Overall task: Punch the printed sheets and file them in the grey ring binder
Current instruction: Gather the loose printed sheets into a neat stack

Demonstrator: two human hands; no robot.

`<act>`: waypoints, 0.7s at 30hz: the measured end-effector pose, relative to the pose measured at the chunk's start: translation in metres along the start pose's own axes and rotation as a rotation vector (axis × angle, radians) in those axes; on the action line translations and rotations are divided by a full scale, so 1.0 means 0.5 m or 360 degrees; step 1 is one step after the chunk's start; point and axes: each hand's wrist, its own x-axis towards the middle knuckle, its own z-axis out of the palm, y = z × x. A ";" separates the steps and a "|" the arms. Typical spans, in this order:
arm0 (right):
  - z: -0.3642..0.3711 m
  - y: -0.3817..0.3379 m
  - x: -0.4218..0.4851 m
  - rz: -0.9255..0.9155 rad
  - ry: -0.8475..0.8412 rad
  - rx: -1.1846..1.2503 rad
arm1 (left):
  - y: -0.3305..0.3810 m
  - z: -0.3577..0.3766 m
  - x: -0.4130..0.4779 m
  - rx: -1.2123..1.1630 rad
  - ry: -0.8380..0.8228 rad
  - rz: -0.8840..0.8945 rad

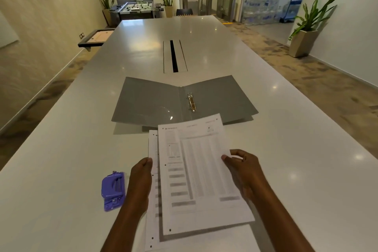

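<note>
A punched printed sheet is gripped by the right hand; lower sheets are pinched by the left hand before the open grey ring binder.

A long white table runs away from the viewer, with a cable slot along its middle. Beyond its far end stand a foosball table and a grey sofa, with potted plants at either side. At far right, stacked water bottles sit behind glass, near turnstile gates. Another potted plant stands by the right wall. A black-framed board lies at far left.
</note>
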 end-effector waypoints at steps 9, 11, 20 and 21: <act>0.055 0.062 -0.019 -0.0301 -0.0023 -0.0347 | -0.003 0.001 -0.005 0.0033 -0.0100 0.0094; 0.064 0.061 -0.024 -0.0347 0.0036 -0.0389 | 0.006 0.004 -0.016 0.0053 -0.0115 0.0114; 0.042 0.041 -0.003 -0.0447 0.0082 -0.0544 | 0.008 -0.010 -0.021 -0.0161 -0.0166 0.0331; 0.033 0.028 0.005 -0.0384 -0.0046 -0.0514 | 0.012 -0.011 -0.023 -0.0199 -0.0184 0.0375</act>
